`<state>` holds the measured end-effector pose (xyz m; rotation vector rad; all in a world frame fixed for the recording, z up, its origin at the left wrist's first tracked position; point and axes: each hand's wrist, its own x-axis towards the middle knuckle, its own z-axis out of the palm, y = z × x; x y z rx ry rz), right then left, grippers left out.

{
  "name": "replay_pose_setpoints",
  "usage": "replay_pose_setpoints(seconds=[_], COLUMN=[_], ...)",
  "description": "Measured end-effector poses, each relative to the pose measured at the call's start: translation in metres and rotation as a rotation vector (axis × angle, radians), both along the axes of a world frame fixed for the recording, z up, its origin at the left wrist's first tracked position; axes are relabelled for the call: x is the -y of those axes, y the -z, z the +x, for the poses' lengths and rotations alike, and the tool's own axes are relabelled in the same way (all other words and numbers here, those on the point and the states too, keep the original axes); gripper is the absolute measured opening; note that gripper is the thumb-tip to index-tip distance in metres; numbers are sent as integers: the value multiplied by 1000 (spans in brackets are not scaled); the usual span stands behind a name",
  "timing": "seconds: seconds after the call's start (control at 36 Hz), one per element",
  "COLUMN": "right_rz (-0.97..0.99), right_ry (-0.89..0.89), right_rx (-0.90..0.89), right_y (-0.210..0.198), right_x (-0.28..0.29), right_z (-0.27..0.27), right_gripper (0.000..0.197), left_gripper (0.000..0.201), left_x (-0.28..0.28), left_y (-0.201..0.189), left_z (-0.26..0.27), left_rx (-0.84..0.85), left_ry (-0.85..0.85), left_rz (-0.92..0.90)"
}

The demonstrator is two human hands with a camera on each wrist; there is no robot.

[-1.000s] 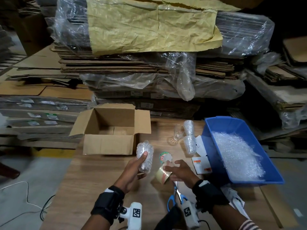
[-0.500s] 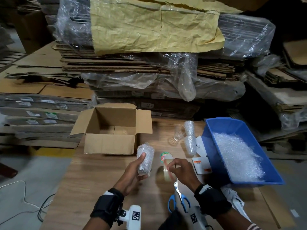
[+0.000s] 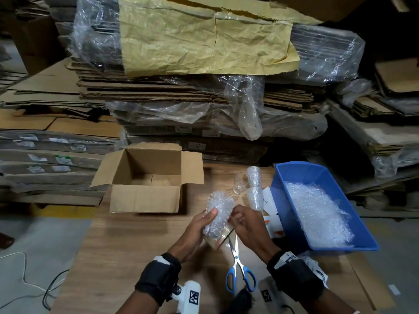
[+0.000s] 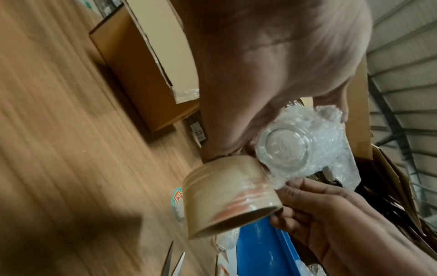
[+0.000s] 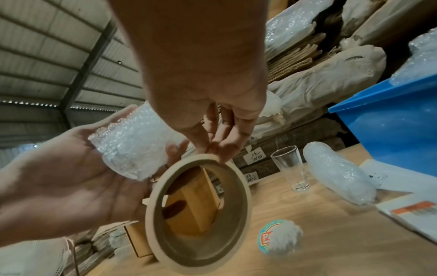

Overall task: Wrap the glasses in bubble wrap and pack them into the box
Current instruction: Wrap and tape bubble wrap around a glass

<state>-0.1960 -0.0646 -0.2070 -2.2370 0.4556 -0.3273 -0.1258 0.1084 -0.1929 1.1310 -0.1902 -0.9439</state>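
Bubble-wrapped glass sits in our left hand, grip curled round it above the surface. Our right hand pinches the tape roll at its rim. Cardboard box stands open, apparently empty. Blue bin holds bubble wrap; beside it a bare glass and two wrapped ones.

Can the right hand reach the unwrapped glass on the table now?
Probably not at once: the right hand is pinching the tape roll. The bare glass stands just beyond it, nothing between them, so freeing the fingers should suffice.
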Motion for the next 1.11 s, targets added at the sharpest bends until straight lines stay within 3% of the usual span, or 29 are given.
replay_pose_setpoints(seconds=[0.11,0.19,0.36,0.44,0.53,0.67,0.81,1.11], right_rz=[254,496,1027,1246,1338,1158,932,455], right_ry=[25,19,58,78,0,-171,-383,-438], right_rx=[-95,-136,-113,-99,-99,-148,-221,-146], right_y=[-6,-14,-19,-20,-19,-22,-31,-57], right_x=[0,4,9,11,12,13,26,21], right_z=[-1,-3,-8,-11,-16,-19,-25,-16], right_gripper=[26,3,18,18,33,23,35,26], left_gripper=[51,56,97,101,101,101,103,112], left_x=[3,2,-2,-5,-8,-11,-15,-24], left_y=[-1,1,0,-6,-16,-20,-17,-18], left_z=[0,1,9,10,7,5,3,5], left_rx=[62,71,2,-37,-65,-75,-136,-184], left_ry=[-1,-16,-31,-26,-21,-33,-79,-124], left_rz=[15,-16,-149,-204,-244,-227,-246,-227])
